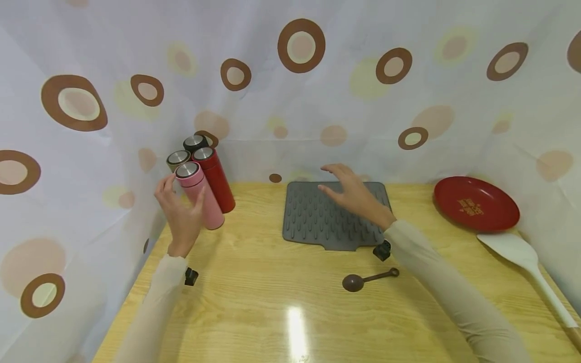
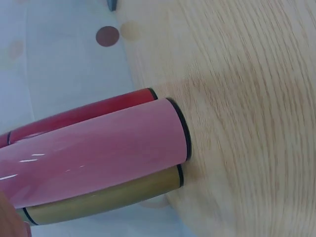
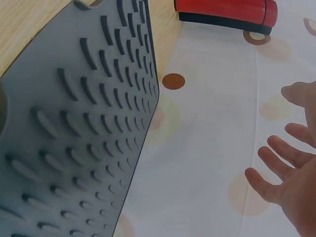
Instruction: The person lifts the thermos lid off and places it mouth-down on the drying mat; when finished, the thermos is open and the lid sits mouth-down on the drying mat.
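**A:** Where are your hands?

**Me:** Well apart. My left hand cups the pink flask at the worktop's far left, fingers loosely curved round it, thumb on one side. I can't tell if I'm gripping yet or only touching. My right hand hovers over the grey mat, fingers spread and straight, holding nothing.

**A:** How do you take that flask well?

**Me:** I judge the trouble is the crowd. It stands upright, touching the red flask, with an olive flask and a black one just behind. So I'd close round the middle of the body, not the cap, and draw it straight toward me, or its neighbours may tip. The glossy side could slip, so a full wrap is safer than a pinch.

**A:** Anything in the containers?

**Me:** All four flasks have steel caps on, so I can't see inside. The red plate at the far right shows only gold print. The mat carries nothing.

**A:** Smaller bits?

**Me:** A white spatula near the plate, and a brown scoop in front of the mat, its bowl looking bare.
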`<state>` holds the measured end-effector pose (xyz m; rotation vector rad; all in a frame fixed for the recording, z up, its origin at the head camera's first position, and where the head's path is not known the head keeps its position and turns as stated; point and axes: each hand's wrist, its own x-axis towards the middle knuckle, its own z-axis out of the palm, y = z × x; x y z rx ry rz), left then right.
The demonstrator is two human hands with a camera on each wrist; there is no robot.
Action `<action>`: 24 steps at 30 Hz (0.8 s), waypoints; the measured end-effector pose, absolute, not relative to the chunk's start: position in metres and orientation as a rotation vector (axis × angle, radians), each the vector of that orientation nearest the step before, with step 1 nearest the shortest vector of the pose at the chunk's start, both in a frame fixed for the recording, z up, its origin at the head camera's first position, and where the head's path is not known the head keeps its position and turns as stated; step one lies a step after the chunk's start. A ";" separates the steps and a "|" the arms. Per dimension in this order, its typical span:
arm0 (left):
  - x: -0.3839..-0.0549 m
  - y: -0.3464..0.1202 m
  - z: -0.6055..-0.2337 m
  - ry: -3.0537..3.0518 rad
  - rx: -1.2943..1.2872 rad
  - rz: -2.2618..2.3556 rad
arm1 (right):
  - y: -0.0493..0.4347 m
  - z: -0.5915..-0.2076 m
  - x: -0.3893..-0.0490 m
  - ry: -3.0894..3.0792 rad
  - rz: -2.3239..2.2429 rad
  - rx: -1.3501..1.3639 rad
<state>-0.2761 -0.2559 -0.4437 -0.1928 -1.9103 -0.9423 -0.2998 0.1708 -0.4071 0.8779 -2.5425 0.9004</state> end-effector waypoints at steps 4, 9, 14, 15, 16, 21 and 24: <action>-0.275 -0.259 -0.448 -1.931 -0.090 -1.068 | 0.157 -0.405 -0.301 -2.533 0.936 0.911; -0.276 -0.260 -0.452 -1.997 0.013 -1.184 | 0.139 -0.403 -0.302 -2.509 0.991 0.960; -0.277 -0.261 -0.455 -2.047 0.050 -1.289 | 0.125 -0.402 -0.303 -2.506 1.007 0.978; -0.278 -0.262 -0.456 -2.053 0.053 -1.311 | 0.122 -0.403 -0.304 -2.509 1.004 0.983; -0.278 -0.262 -0.457 -2.058 0.056 -1.327 | 0.120 -0.403 -0.305 -2.510 1.007 0.988; -0.279 -0.265 -0.461 -2.114 0.083 -1.392 | 0.111 -0.407 -0.307 -2.533 1.041 1.000; -0.281 -0.265 -0.464 -2.154 0.112 -1.423 | 0.107 -0.410 -0.307 -2.550 1.075 1.006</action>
